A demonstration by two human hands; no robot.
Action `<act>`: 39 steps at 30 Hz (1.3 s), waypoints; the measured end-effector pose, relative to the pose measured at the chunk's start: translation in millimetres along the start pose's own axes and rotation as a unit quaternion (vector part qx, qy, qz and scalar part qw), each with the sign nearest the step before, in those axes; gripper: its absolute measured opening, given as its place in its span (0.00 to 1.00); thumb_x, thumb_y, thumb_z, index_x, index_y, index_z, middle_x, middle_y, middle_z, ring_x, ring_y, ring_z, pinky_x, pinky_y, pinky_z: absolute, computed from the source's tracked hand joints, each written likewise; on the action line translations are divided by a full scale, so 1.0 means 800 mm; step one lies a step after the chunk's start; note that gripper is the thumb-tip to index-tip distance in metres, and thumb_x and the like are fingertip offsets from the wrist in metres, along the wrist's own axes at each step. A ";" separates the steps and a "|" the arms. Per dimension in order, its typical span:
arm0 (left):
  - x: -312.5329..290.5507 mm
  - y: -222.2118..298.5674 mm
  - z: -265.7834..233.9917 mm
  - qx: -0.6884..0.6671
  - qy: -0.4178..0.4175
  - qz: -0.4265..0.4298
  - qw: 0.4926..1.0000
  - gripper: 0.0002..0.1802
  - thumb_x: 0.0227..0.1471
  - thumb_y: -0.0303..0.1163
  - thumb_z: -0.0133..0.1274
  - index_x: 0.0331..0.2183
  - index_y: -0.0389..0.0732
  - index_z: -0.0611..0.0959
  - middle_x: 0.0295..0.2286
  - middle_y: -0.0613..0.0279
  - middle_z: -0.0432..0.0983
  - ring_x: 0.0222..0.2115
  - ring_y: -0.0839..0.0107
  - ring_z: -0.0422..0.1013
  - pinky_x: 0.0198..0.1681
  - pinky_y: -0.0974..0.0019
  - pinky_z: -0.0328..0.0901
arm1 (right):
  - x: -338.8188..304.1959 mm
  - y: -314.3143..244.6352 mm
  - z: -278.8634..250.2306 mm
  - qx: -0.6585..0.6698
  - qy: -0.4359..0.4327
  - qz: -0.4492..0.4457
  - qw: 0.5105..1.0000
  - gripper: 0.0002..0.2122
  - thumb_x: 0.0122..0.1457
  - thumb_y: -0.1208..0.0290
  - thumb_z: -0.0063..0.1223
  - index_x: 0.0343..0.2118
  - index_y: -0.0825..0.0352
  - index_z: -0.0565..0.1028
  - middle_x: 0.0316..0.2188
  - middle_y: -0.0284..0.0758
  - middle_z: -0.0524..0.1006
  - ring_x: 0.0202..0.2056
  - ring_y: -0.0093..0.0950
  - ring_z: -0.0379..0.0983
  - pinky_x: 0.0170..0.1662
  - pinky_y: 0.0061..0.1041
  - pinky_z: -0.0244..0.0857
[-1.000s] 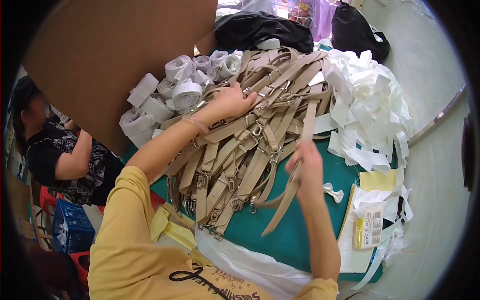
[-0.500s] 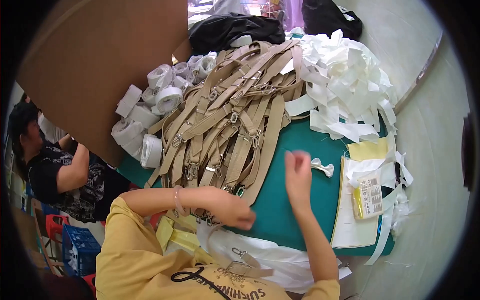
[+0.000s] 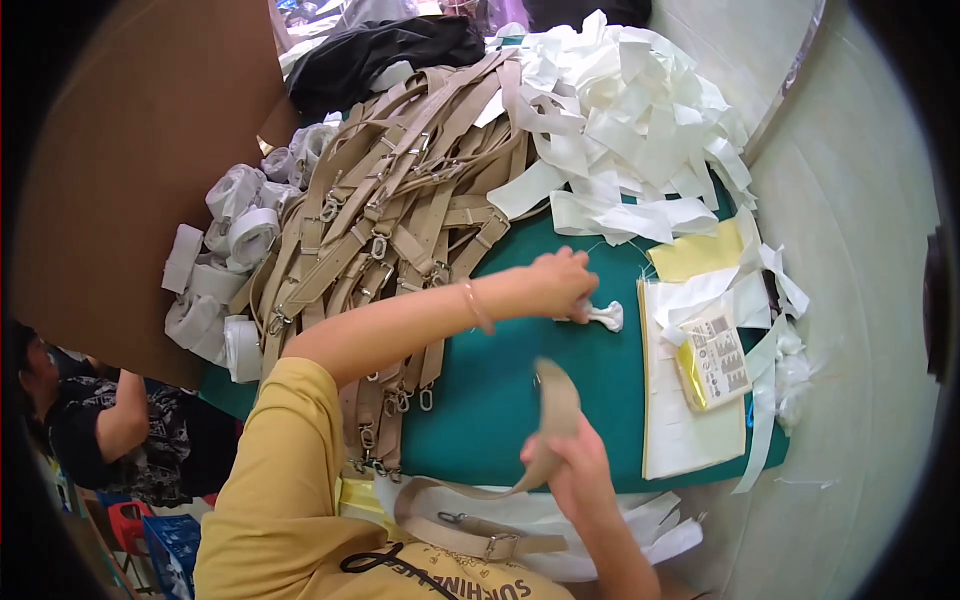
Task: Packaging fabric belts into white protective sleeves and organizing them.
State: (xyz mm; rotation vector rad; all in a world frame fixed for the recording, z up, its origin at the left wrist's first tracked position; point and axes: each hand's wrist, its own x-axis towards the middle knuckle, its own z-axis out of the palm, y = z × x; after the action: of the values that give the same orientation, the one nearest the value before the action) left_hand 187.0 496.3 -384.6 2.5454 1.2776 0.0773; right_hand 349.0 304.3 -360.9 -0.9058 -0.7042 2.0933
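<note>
My left hand (image 3: 562,284) reaches across the green tabletop (image 3: 480,400), its fingers closed on a small white knotted bundle (image 3: 606,316) that lies there. What the bundle is made of is hard to make out. Below it, my right hand (image 3: 585,470) grips a beige strap (image 3: 556,405) near one end, which stands up blurred above the fingers. The rest of that strap loops left and down over my lap, with a metal buckle and a clasp on it. A big heap of similar beige straps (image 3: 400,190) with metal clasps lies beyond my left forearm.
White rolled bands (image 3: 252,238) sit left of the heap, beside a large brown cardboard panel (image 3: 150,180). Loose white strips (image 3: 640,110) pile up at the back right. A paper stack (image 3: 660,440) carries a yellow-and-white packet (image 3: 712,360). Another person (image 3: 110,420) is at far left.
My left hand has moved from the near side of the straps across to the white bundle. My right hand has come down and now holds a strap. The view has shifted.
</note>
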 end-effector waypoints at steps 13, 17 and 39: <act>0.084 -0.151 -0.040 0.187 0.144 -0.350 0.907 0.25 0.42 0.44 0.58 0.40 0.38 0.81 0.40 0.51 0.75 0.42 0.52 0.70 0.44 0.55 0.65 | -0.042 -0.032 -0.081 0.132 -0.260 -0.186 0.938 0.22 0.68 0.51 0.18 0.47 0.65 0.61 0.15 0.43 0.71 0.17 0.35 0.67 0.24 0.34 0.61; 0.056 -0.200 -0.076 -0.020 0.047 -0.335 0.941 0.28 0.41 0.50 0.60 0.39 0.37 0.83 0.37 0.48 0.78 0.41 0.54 0.74 0.45 0.60 0.68 | -0.036 -0.029 -0.076 0.124 -0.320 -0.184 0.921 0.23 0.68 0.52 0.18 0.46 0.68 0.61 0.18 0.46 0.73 0.19 0.37 0.69 0.25 0.37 0.63; -0.198 0.138 0.062 -0.567 0.104 -0.191 0.795 0.13 0.56 0.33 0.52 0.25 0.34 0.73 0.16 0.76 0.62 0.19 0.87 0.53 0.19 0.75 0.50 | -0.169 0.009 -0.051 0.097 -0.112 -0.174 0.973 0.21 0.68 0.58 0.27 0.58 0.65 0.52 0.13 0.39 0.66 0.07 0.28 0.56 0.13 0.32 0.57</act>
State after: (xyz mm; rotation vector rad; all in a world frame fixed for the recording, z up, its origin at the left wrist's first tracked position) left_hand 185.7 296.6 -387.8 1.2456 1.2216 0.7887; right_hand 442.9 200.6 -340.0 -0.4059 -0.7012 1.9215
